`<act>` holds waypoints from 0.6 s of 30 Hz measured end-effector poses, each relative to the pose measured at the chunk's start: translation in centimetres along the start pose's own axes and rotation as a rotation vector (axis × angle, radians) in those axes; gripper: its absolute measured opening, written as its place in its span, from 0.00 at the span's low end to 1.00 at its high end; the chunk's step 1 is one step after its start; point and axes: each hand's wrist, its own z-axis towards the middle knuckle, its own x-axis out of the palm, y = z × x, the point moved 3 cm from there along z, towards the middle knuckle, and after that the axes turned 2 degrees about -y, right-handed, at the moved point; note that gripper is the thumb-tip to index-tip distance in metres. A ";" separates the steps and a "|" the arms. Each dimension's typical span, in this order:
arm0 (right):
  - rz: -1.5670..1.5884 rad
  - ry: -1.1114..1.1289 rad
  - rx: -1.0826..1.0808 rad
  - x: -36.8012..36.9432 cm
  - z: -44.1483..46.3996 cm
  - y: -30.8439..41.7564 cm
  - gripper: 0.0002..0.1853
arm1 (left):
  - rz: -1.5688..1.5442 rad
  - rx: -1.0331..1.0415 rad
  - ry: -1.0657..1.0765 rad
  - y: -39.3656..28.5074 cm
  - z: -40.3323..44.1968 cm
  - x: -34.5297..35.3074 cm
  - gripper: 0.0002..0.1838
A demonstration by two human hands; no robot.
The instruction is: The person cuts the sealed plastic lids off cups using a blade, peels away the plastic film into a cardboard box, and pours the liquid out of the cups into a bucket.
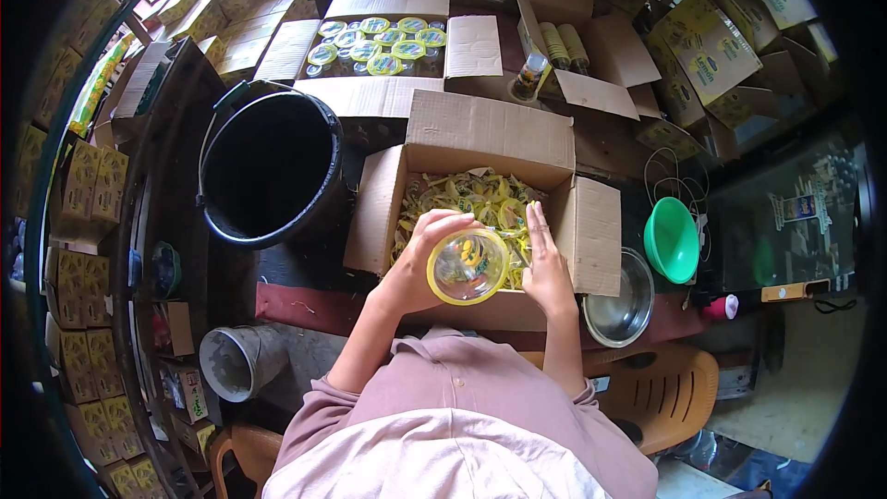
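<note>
My left hand (416,263) is wrapped around the side of a clear plastic cup (467,266) with a yellow rim and yellow-green print. The cup is tilted so that its round end faces me. Just right of it, my right hand (549,268) has its fingers stretched upward, with the thumb side toward the cup; whether it touches the cup is unclear. Both hands are over the near part of an open cardboard box (490,125). Inside that box lies a heap of small yellow-and-clear wrapped pieces (443,196), partly hidden by the hands and cup.
Behind, another carton (370,97) holds several yellow-rimmed cups (383,65). A black bucket (273,166) stands left, with a grey bucket (242,362) lower down. To the right are a metal bowl (621,300), green bowls (673,240) and an orange chair (661,388).
</note>
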 end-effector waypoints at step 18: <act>-0.050 0.033 -0.050 0.1 -1.3 -1.1 0.49 | -0.448 -0.219 -0.475 3.2 -1.7 -3.7 0.36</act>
